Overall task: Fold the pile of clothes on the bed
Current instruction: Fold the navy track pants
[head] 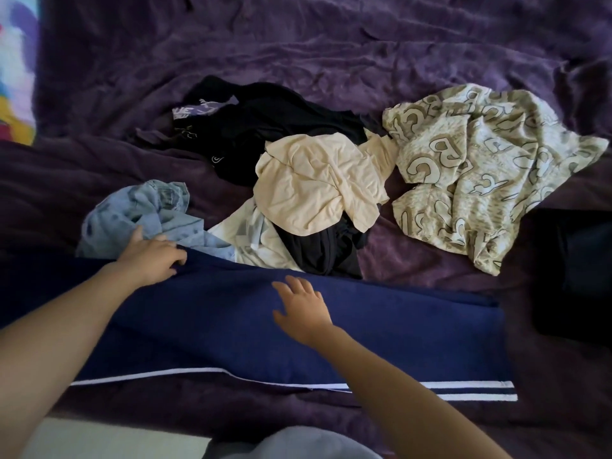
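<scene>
Navy trousers with white side stripes (381, 329) lie stretched across the near edge of the bed. My left hand (150, 256) grips the trousers' upper edge at the left, fingers curled over the fabric. My right hand (303, 309) rests flat on the middle of the trousers with fingers spread. Behind them lies the pile: a light blue patterned garment (132, 217), a cream garment (318, 183), black clothes (271, 127) and a beige lettered garment (480, 167).
A rumpled purple blanket (298, 44) covers the bed. A dark object (573, 276) sits at the right edge. Colourful bedding (16, 71) shows at the far left. Pale floor (116, 438) lies below the bed's near edge.
</scene>
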Tool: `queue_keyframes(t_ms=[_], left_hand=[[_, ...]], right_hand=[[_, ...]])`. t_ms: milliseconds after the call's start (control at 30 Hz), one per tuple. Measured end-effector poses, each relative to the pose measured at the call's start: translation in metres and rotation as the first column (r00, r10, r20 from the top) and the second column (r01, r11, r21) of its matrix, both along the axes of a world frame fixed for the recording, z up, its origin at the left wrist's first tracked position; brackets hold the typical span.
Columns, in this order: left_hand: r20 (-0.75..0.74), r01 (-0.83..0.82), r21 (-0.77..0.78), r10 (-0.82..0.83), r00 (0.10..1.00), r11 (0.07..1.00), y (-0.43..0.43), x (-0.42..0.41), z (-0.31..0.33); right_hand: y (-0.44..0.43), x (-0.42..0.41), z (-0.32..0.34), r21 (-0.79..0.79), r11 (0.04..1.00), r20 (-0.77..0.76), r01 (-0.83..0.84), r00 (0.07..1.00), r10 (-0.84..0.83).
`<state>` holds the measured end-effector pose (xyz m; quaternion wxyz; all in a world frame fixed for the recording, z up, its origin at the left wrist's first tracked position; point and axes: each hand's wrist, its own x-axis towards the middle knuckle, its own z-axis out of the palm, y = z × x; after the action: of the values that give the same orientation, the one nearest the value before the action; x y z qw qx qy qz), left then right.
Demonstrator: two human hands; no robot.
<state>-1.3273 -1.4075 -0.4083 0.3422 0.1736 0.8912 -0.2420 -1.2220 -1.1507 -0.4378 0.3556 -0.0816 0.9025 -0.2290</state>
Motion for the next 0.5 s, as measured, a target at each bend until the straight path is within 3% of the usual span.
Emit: queue_keyframes(t_ms=[67, 100, 167, 200, 233, 267, 333, 433, 500], left_hand=[[-0.03, -0.097, 0.187, 0.104, 0.994, 0.978, -0.011, -0.011, 0.001], [-0.062, -0.247, 0.375, 0.291, 0.955, 0.893, -0.018, -0.018, 0.001], [0.029, -0.521, 0.701, 0.71, 0.703, 0.487, -0.025, -0.03, 0.007], [0.103, -0.577, 0.752, 0.808, 0.58, 0.319, -0.028, -0.033, 0.007], [0.153, -0.605, 0.76, 0.84, 0.521, 0.236, -0.03, -0.034, 0.005], [0.18, -0.618, 0.756, 0.841, 0.51, 0.213, -0.03, -0.033, 0.0], [0.135, -0.595, 0.757, 0.827, 0.546, 0.27, -0.026, -0.028, -0.007], [-0.258, -0.358, 0.7, 0.685, 0.681, 0.619, -0.018, -0.015, -0.016], [-0.413, -0.138, 0.639, 0.489, 0.768, 0.757, -0.005, 0.009, -0.021]], right_hand=[[-0.003, -0.002, -0.001, 0.024, 0.999, 0.008, 0.026, 1.0, -0.027], [-0.003, -0.003, -0.003, 0.045, 0.998, 0.009, 0.045, 0.999, -0.046], [-0.001, -0.005, -0.006, 0.101, 0.99, -0.002, 0.094, 0.996, -0.095], [0.0, -0.006, -0.007, 0.13, 0.985, -0.009, 0.111, 0.994, -0.111], [-0.001, -0.006, -0.008, 0.155, 0.981, -0.011, 0.117, 0.993, -0.117], [-0.002, -0.007, -0.009, 0.178, 0.978, -0.007, 0.113, 0.994, -0.113], [-0.007, -0.005, -0.011, 0.22, 0.972, 0.003, 0.088, 0.996, -0.09], [-0.011, -0.001, -0.018, 0.272, 0.961, 0.017, 0.043, 0.999, -0.049], [-0.004, 0.005, -0.026, 0.317, 0.948, 0.049, 0.021, 0.998, -0.038]])
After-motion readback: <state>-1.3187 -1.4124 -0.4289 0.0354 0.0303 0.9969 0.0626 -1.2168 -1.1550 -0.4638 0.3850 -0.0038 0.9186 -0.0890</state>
